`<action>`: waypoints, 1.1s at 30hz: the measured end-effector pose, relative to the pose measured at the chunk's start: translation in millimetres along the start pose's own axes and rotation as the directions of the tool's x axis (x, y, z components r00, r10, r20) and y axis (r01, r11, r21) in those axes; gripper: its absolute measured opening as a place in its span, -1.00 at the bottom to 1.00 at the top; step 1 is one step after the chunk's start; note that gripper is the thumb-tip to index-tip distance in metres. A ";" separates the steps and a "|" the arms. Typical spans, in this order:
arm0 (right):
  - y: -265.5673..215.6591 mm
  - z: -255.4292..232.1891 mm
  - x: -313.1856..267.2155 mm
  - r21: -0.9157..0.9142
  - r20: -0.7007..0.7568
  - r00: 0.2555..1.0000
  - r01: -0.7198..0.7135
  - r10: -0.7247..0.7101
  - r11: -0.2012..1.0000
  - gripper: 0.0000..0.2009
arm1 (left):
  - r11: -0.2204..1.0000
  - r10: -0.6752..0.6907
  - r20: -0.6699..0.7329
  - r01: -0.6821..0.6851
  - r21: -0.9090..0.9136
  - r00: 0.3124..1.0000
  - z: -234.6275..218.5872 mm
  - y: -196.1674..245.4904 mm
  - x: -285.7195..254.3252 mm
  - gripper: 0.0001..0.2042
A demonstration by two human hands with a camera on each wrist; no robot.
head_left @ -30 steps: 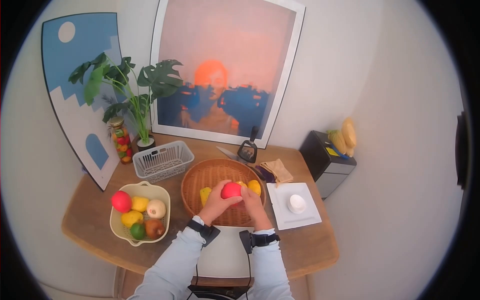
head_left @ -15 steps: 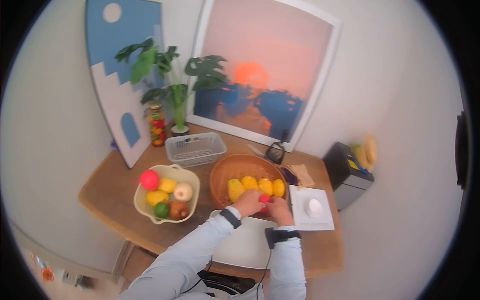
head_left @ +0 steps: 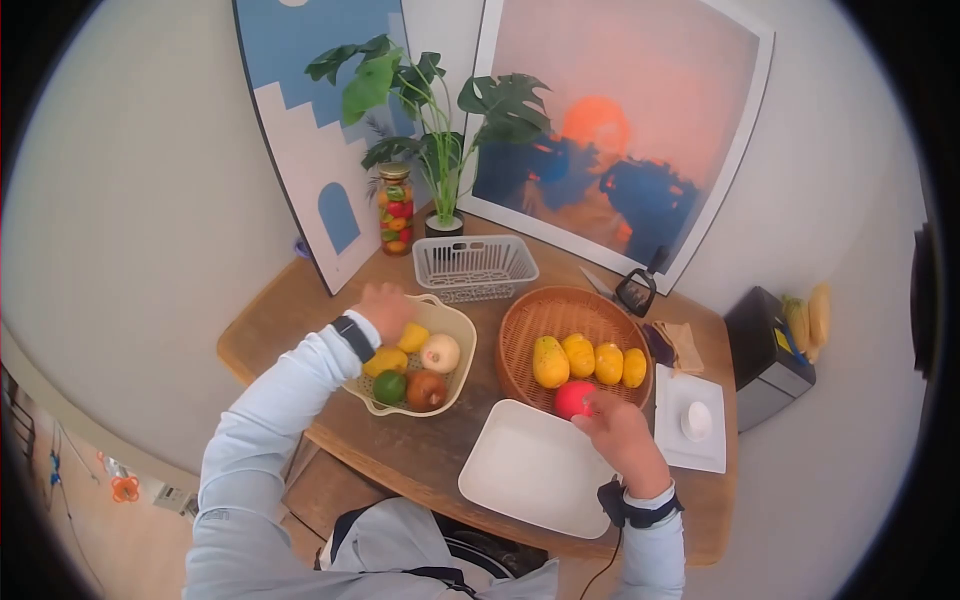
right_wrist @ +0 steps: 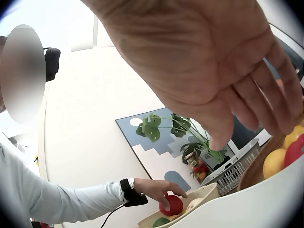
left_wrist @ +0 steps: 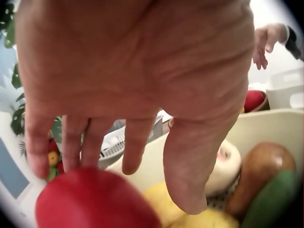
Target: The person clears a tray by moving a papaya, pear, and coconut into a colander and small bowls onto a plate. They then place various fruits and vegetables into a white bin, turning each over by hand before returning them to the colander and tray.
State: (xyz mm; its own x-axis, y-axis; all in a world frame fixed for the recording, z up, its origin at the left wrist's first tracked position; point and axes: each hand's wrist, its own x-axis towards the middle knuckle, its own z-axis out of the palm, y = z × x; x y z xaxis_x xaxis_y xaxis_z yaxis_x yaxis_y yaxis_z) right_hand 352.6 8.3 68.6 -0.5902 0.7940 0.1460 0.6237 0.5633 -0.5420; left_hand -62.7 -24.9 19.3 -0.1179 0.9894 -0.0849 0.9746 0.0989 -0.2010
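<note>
My left hand [head_left: 388,308] reaches over the cream basket [head_left: 463,337] at the left. In the left wrist view its fingers stretch down straight over a red round fruit [left_wrist: 95,202], which the hand hides in the head view. Around it in that basket lie two yellow fruits [head_left: 413,337], a pale round one [head_left: 440,352], a green one [head_left: 391,386] and a brown one [head_left: 426,390]. My right hand [head_left: 628,438] is over the front edge of the wicker basket [head_left: 522,318], fingers loosely extended beside another red fruit [head_left: 572,399]. Behind that fruit several yellow fruits [head_left: 550,362] form a row.
A white tray [head_left: 530,470] lies at the front of the table. To its right stands a white square plate [head_left: 678,455] with a small white round object [head_left: 697,421]. At the back are a grey plastic basket [head_left: 478,262], a jar [head_left: 396,215] and a potted plant [head_left: 445,170].
Both hands held a red fruit over the wicker basket, then lowered it to the basket's front. My left hand has since moved left to the cream basket. The head view has turned left.
</note>
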 end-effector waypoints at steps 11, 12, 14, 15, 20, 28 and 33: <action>15.4 -0.6 -30.9 0.015 0.023 0.999 -0.041 0.041 0.999 -0.64 | 0.972 0.137 -0.174 -0.166 -0.167 0.975 -45.7 16.4 -35.7 -0.54; 15.5 -2.3 -32.5 0.019 0.047 0.997 -0.069 0.068 0.997 -0.64 | 0.907 0.223 -0.237 -0.290 -0.306 0.946 -56.5 29.5 -39.0 -0.51; 13.2 -4.4 -35.6 0.026 0.092 0.988 -0.128 0.125 0.991 -0.64 | 0.721 0.399 -0.254 -0.473 -0.506 0.881 -75.2 65.6 -43.2 -0.45; 18.6 -0.2 -37.8 0.026 0.065 0.994 -0.091 0.089 0.995 -0.63 | 0.627 0.504 -0.208 -0.520 -0.580 0.839 -78.9 89.7 -45.2 -0.42; 29.5 10.6 -54.1 0.010 0.075 0.995 -0.061 0.060 0.998 -0.59 | 0.455 0.834 -0.007 -0.694 -0.557 0.552 -43.4 207.3 -38.3 -0.38; 31.5 -1.5 -88.7 0.008 0.196 0.979 -0.067 0.064 0.998 -0.59 | 0.480 0.854 0.155 -0.639 -0.601 0.496 -38.0 258.3 -12.5 -0.43; 27.8 11.2 -72.7 -0.063 0.399 0.917 0.040 -0.011 0.997 -0.52 | 0.519 0.798 0.035 -0.657 -0.546 0.601 -27.4 229.9 -8.5 -0.52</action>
State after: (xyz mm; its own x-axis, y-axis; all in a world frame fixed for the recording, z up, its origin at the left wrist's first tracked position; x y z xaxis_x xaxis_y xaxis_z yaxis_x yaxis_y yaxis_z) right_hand 407.1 -36.4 33.6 -0.7526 0.6304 -0.1902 0.6308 0.6075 -0.4828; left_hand 167.6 -7.7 0.6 0.7006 0.6699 -0.2458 0.6873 -0.5410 0.4846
